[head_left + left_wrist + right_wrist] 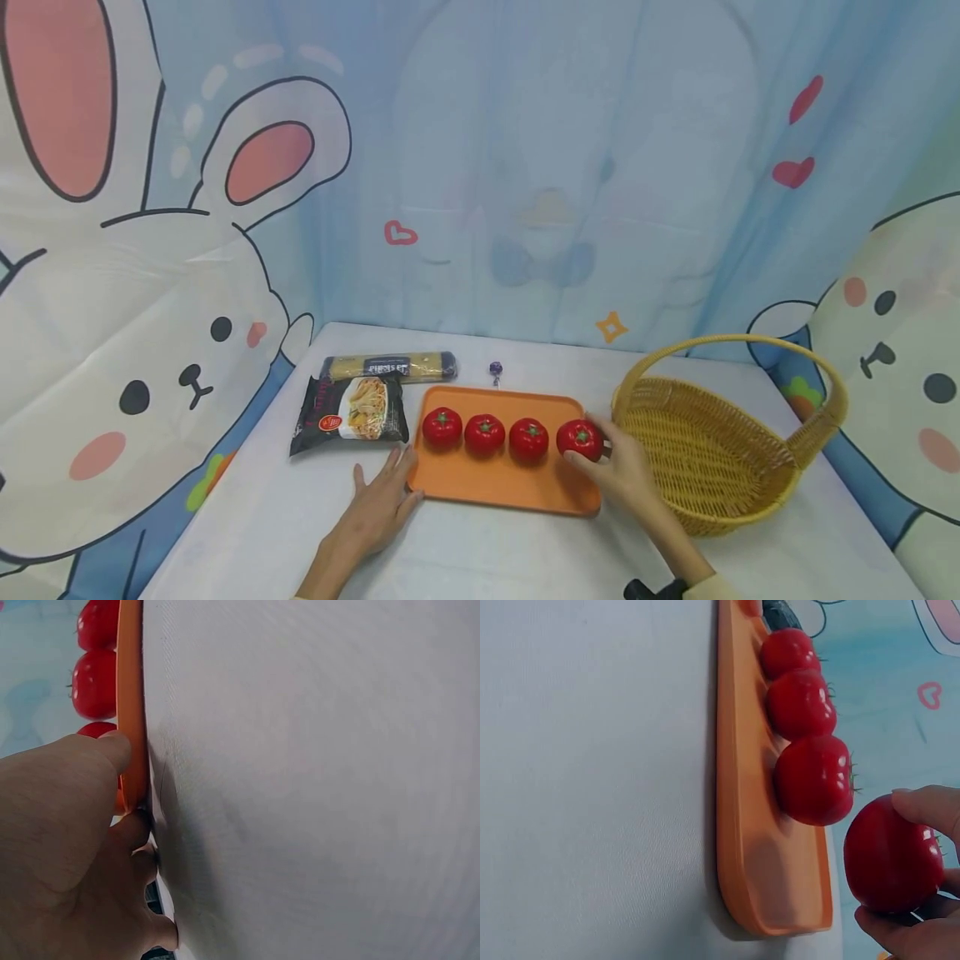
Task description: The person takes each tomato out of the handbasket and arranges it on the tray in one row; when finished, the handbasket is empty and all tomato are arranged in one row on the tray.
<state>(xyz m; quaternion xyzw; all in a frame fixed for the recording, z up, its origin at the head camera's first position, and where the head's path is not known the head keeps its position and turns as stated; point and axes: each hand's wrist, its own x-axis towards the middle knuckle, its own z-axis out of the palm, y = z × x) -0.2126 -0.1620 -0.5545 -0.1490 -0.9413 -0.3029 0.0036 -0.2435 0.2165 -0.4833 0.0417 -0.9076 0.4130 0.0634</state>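
In the head view, an orange tray [502, 492] carries a row of red tomatoes, among them the left one [442, 428], a second [484, 435] and a third [528, 440]. My right hand [626, 467] grips the rightmost tomato [579, 439] between thumb and fingers. The right wrist view shows this tomato [892, 855] raised clear of the tray [739, 817]. With fingers spread and fairly straight, my left hand [378, 504] touches the tray's near left corner. Its thumb [112, 750] lies against the tray's rim in the left wrist view.
A yellow wicker basket [708, 508] with a tall handle stands right of the tray. Left of the tray lies a black noodle packet [352, 412], with a clear pack of dry noodles [390, 367] behind it. A small purple-wrapped lollipop [496, 369] lies behind the tray.
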